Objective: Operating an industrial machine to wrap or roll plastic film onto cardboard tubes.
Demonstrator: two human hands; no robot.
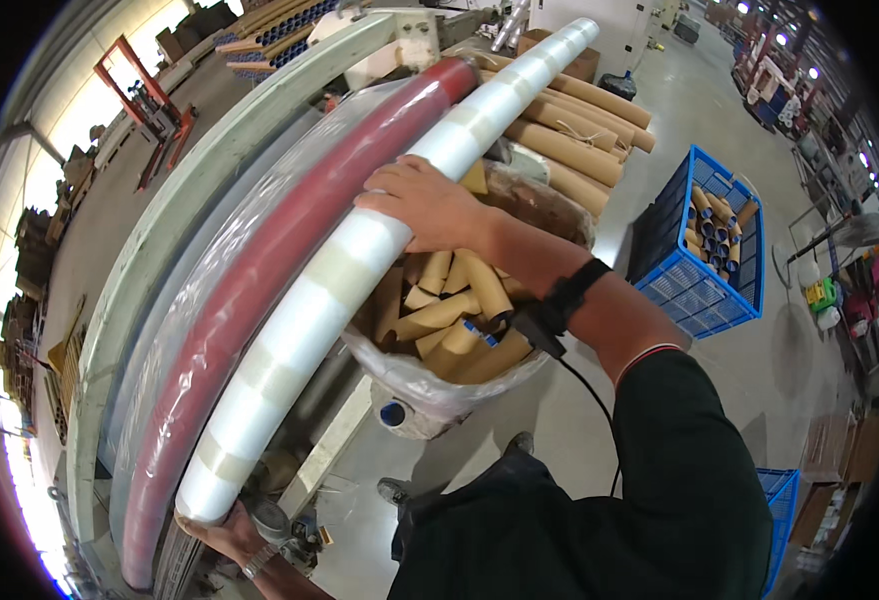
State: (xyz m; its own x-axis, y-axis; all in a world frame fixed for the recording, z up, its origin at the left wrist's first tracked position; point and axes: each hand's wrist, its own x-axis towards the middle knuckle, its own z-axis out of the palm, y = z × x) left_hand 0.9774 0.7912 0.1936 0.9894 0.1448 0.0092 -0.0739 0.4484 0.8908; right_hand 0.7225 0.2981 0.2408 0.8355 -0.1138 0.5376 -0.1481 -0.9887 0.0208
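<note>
A: Where is the long white roll (359,250) in relation to the hands?

B: It runs lengthwise between them. The right hand (429,205) lies draped over its upper side about midway along, fingers curled round the far side, so it is gripping the roll. The left hand (224,535) is at the near end, cupping the roll's end from below.

A: And its long axis?

B: From the left hand it stretches away and to the right, past the right hand and on toward the stack of long cardboard tubes (574,125). The left hand has the end; the right hand is nearer the middle.

A: What lies beside it?

B: Just beyond the right hand's fingers, a red roll (289,250) in clear film lies parallel and touching. Under the right wrist sits a plastic-lined bag of short cardboard cores (454,320). Further right of that arm, a blue crate (704,245) stands on the floor.
</note>
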